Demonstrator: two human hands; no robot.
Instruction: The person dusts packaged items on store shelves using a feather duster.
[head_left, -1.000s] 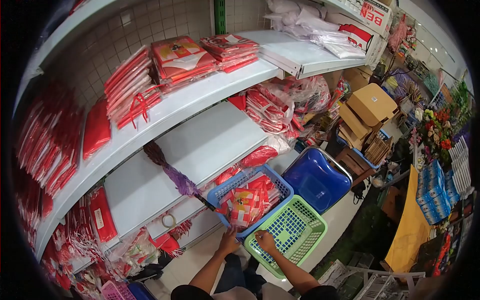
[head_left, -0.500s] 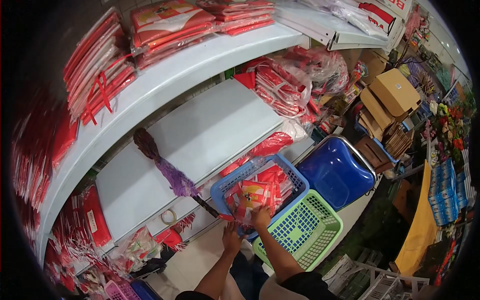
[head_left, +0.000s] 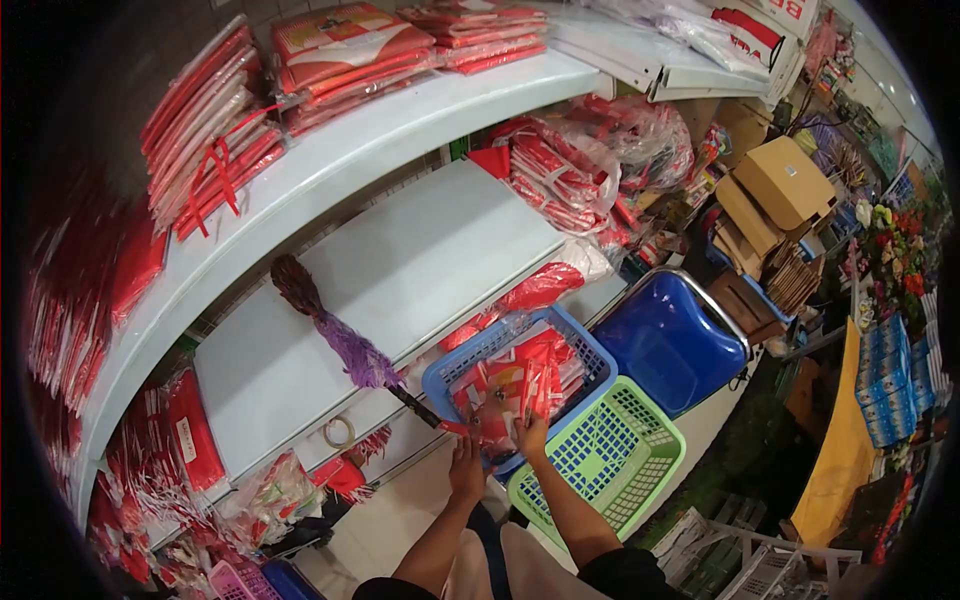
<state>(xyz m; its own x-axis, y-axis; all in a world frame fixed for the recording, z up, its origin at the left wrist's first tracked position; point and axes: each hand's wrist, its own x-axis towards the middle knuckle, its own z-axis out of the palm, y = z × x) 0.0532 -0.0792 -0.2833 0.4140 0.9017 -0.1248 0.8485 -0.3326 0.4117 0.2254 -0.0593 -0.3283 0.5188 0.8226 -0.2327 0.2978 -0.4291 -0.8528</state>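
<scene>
A blue plastic basket (head_left: 432,386) holds several flat red packets in clear plastic. My right hand (head_left: 533,436) is closed at the lower right edge of the uppermost red packet (head_left: 505,385), which is tilted up in the basket. My left hand (head_left: 466,472) is at the basket's near left corner, fingers stretched out beside the packet's lower edge and close to the handle end of a purple feather duster (head_left: 355,352). The duster lies across the lower shelf. Beside the blue basket, a light green basket (head_left: 660,480) sits near my right forearm.
A pale shelf (head_left: 390,250) runs along the left, with a roll of tape (head_left: 338,432) near its front. Stacks of red packets (head_left: 350,50) stand on the curved upper shelf. A blue padded chair (head_left: 672,345) and cardboard boxes (head_left: 790,185) are on the right.
My right hand has moved slightly right and down along the packet, whose front now tilts and catches more glare. My left hand has stayed nearly in place. The view has shifted slightly.
</scene>
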